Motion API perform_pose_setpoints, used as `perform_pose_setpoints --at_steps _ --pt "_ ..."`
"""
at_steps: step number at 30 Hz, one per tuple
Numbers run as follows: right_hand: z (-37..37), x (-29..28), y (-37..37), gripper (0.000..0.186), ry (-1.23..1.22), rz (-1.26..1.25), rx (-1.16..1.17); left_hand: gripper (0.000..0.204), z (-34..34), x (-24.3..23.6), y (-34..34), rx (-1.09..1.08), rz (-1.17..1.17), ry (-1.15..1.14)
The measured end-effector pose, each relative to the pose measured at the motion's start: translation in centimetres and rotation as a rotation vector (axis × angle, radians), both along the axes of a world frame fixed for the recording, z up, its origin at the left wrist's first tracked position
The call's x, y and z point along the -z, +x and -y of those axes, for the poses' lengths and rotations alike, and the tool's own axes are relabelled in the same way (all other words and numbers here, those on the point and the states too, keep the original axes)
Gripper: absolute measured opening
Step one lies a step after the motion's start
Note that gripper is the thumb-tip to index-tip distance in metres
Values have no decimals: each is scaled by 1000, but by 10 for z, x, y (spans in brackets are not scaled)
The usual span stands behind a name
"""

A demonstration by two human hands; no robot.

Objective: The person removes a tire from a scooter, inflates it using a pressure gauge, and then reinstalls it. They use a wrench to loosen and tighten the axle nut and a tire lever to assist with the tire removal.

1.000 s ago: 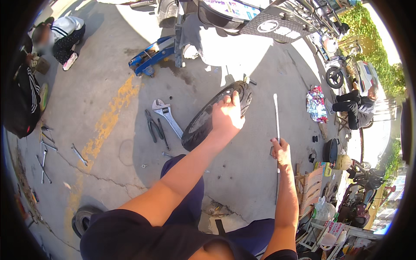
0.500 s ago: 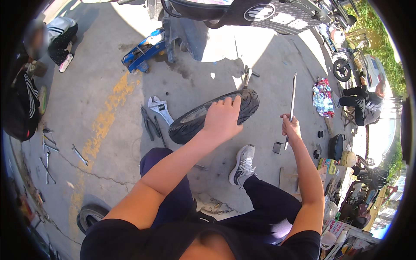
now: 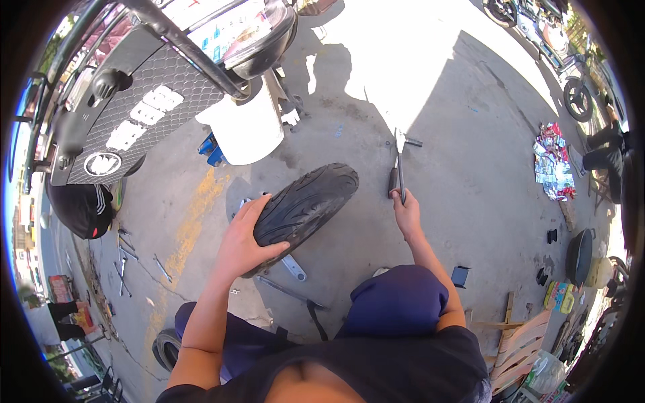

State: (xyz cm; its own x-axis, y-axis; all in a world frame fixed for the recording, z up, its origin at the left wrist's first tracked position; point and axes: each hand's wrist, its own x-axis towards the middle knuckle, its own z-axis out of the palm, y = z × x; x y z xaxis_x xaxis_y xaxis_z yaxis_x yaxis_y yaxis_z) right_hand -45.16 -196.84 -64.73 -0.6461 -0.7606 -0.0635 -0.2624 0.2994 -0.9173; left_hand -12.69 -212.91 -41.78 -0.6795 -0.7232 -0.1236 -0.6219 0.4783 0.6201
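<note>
My left hand point(image 3: 245, 242) grips the side of a black tyre point(image 3: 309, 205), which is tilted with its tread facing up. An adjustable wrench point(image 3: 293, 269) lies partly hidden under it. Farther right, my right hand point(image 3: 406, 213) is closed on a long metal bar point(image 3: 402, 178). Just beside the bar is a tool with a black handle point(image 3: 392, 181), and a short cross-handled piece point(image 3: 414, 143) shows near its top; whether they touch cannot be made out. A long dark metal tool point(image 3: 285, 289) lies between my knees and the tyre.
A scooter point(image 3: 144, 117) fills the upper left, with a blue jack point(image 3: 211, 151) behind it. Loose wrenches point(image 3: 123, 269) lie left. At right are a seated person point(image 3: 598, 159), a crumpled colourful sheet point(image 3: 552, 161), a black basin point(image 3: 578, 255), a wooden chair point(image 3: 517, 342) and parked two-wheelers point(image 3: 578, 97).
The view has swung, bringing the scooter into the upper left. My left hand and the tyre have moved left, and my right hand has moved the bar beside the black-handled tool.
</note>
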Motion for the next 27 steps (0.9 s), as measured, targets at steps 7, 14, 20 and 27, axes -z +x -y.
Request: perform_pose_setpoints --at_steps 7,14,20,27 --pt "34 15 -10 18 37 84 -303 94 -10 6 9 -264 94 156" --pt "43 44 0 19 98 -6 -580 100 -31 5 1 -374 180 66" --pt "73 74 -7 24 266 386 -249 111 -26 -1 -12 -500 166 296" --pt "84 110 -17 27 272 -217 -274 115 -18 19 -38 -547 -236 496"
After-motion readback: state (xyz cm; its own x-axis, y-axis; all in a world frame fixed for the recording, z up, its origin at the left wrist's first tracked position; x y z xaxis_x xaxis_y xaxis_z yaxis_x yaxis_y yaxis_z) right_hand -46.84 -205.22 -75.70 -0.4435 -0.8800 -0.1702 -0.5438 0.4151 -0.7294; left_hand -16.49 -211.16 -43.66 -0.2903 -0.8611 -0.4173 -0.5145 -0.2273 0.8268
